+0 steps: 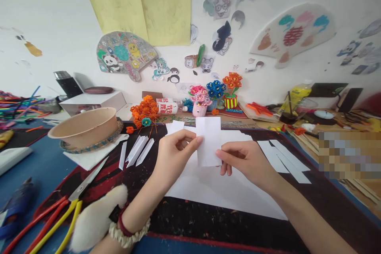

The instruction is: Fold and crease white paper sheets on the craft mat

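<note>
Over my feed, I see a white wall (59, 27) beyond the left hand (177, 149), two yellow sheets (169, 12) high on it; past and above the right hand (245, 158) hangs a pale fan-shaped panel (276, 33). A blue surface (44, 162) spreads left of the left hand, under soft, even light.

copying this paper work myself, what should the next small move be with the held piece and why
I would probably fold the small white paper lengthwise: the left hand pinches its left edge and the right hand its lower right edge, so both sides seem controlled. Narrow white strips lie off to the left, so a slimmer shape might match.
</note>
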Demonstrator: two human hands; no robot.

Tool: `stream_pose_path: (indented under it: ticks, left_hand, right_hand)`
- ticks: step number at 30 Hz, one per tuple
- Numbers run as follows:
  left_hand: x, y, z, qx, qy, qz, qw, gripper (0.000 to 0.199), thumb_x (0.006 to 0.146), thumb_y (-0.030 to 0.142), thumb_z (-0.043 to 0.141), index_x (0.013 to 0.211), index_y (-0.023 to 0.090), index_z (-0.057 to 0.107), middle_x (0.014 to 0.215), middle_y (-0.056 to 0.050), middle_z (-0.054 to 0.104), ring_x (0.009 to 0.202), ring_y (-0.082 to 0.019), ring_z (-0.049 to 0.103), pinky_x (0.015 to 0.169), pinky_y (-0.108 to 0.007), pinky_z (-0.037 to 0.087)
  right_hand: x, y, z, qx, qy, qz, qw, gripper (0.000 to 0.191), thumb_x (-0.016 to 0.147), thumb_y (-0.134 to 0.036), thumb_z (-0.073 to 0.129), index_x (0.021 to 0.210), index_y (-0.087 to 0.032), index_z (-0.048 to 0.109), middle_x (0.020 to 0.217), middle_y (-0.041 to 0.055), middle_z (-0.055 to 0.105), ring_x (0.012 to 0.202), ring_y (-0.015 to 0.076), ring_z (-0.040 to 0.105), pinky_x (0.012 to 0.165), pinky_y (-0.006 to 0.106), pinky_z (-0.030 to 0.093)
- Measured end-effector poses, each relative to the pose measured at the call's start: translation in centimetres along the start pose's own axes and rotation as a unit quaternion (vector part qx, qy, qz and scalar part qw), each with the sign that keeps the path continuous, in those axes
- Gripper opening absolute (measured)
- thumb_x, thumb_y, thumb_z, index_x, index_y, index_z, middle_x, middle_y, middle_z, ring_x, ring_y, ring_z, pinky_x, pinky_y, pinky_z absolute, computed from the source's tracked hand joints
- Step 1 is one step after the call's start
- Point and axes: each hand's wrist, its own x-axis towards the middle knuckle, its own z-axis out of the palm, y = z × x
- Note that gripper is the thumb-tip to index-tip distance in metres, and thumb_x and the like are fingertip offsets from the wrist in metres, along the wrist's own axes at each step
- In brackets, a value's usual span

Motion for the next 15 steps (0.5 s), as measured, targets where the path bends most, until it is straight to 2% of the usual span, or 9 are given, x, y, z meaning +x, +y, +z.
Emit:
stream_pose_path:
  ticks: [7, 15]
  left_hand:
    - [-0.49, 0.61, -0.14, -0.007, 0.036, 0.023, 0.999, 0.023, 0.081, 0.039, 0.064, 0.072, 0.018, 0.064, 0.064, 0.001, 0.058, 0.054, -0.009, 0.041, 0.049, -0.021, 0.033]
    - [-0.69, 0.9, -0.24, 0.0, 0.037, 0.043, 0.998, 0.023, 0.084, 0.036, 0.061, 0.069, 0.018, 0.063, 0.065, 0.001, 0.059, 0.056, -0.01, 0.044, 0.051, -0.022, 0.035]
  right_hand:
    - [-0.12, 0.04, 0.37, -0.008, -0.023, 0.011, 1.0, 0.037, 0.082, -0.048, 0.062, 0.059, -0.019, 0.063, 0.056, 0.002, 0.064, 0.049, 0.0127, 0.057, 0.051, 0.026, 0.049]
    - [-0.16, 0.22, 0.49, -0.002, -0.029, 0.012, 1.0, 0.037, 0.084, -0.048, 0.061, 0.061, -0.019, 0.064, 0.055, 0.002, 0.064, 0.048, 0.0126, 0.057, 0.05, 0.026, 0.048]
